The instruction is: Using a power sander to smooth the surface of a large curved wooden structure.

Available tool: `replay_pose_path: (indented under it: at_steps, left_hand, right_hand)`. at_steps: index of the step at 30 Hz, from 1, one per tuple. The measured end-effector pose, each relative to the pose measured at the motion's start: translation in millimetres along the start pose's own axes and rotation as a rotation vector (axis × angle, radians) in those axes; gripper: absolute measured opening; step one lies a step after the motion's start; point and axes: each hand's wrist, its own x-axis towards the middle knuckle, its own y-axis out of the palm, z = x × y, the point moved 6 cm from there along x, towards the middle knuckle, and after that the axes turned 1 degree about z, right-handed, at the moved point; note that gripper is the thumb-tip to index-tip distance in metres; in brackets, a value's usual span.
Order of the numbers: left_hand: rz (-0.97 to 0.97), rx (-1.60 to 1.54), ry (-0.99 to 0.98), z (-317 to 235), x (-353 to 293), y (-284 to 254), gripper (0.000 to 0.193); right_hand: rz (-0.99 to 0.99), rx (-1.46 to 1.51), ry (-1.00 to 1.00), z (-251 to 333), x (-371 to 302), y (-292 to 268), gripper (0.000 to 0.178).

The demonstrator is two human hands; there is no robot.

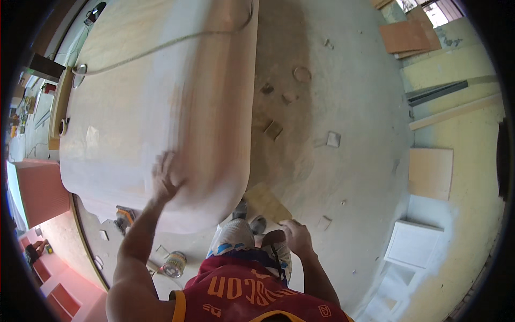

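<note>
A large pale panel [118, 123] with rounded corners and cloudy pinkish-white patches fills the left and middle. My left hand [166, 180] is over its near part, fingers spread and slightly blurred, holding nothing; it seems to lie on the surface. Beside the panel's near right corner, my right hand [296, 236] is closed on the edge of a thin, stiff-looking tan sheet [266, 203], perhaps sandpaper. That sheet hangs out over the floor, apart from the panel.
Across the panel's far part runs a cord or hose [155, 49]. An orange-and-black power tool [125, 217] and a tin can [174, 264] are on the floor at the near left. Scraps [333, 139] litter the floor. Boards [431, 173] lean along the right wall.
</note>
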Motion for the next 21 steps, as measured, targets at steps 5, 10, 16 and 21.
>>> replay_pose_path:
  at_steps: [5,10,16,21]
  left_hand:
    - [0.478,-0.238,0.520,-217.8,15.3,-40.1,0.106]
    - [0.650,-0.412,0.315,-271.5,39.2,-24.2,0.054]
    - [0.574,-0.412,-0.420,-254.5,87.3,11.4,0.031]
    - [0.828,-0.346,-1.031,-273.8,66.4,14.8,0.033]
  right_hand:
    - [0.182,-0.290,-0.333,81.8,97.2,-48.3,0.014]
    - [0.437,-0.076,-0.573,115.5,199.9,-77.9,0.012]
    - [0.506,0.282,-0.295,0.7,420.1,-87.2,0.021]
    - [0.413,-0.051,0.264,-217.4,595.5,-25.4,0.023]
